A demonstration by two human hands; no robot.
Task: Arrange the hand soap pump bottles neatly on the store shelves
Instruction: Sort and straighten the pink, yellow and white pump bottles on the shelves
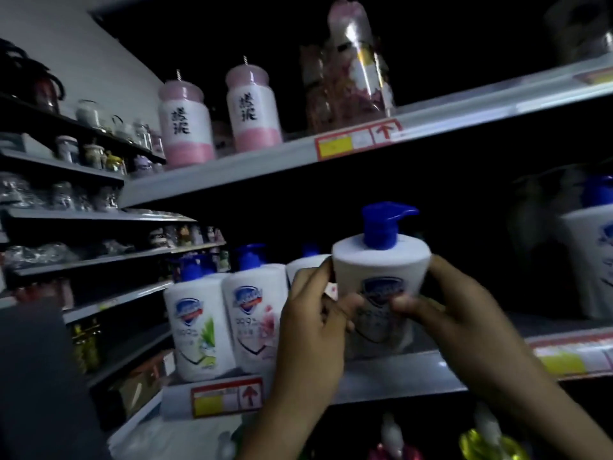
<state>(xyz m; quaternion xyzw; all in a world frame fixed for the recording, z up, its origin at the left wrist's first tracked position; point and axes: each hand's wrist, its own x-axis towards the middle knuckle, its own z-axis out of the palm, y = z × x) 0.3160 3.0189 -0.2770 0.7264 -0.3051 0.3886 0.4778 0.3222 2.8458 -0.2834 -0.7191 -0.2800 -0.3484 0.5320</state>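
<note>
Head view is showing the fingers (351,302) of the left hand (311,327) curling round the left side of a white plastic hand soap pump bottle with a blue pump head (381,270), the thumb pressing on its front label. The right hand (464,327) is gripping the opposite side in the same way, so both hands are clamping this bottle upright between them. Its base is sitting at the front edge of the grey metal shelf (398,373); whether it is resting there or hovering just above cannot be told.

Just left of the held bottle, a third white bottle (305,263) is peeking out behind the left hand. Further left of it, a white pump bottle with a pink flower label (255,317) and a white pump bottle with a green leaf label (195,327) are standing side by side, touching. Well to the right, another white blue-capped bottle (590,254) is standing blurred. Above the held bottle, an upper shelf is carrying two pink-and-white jars (185,124).
</note>
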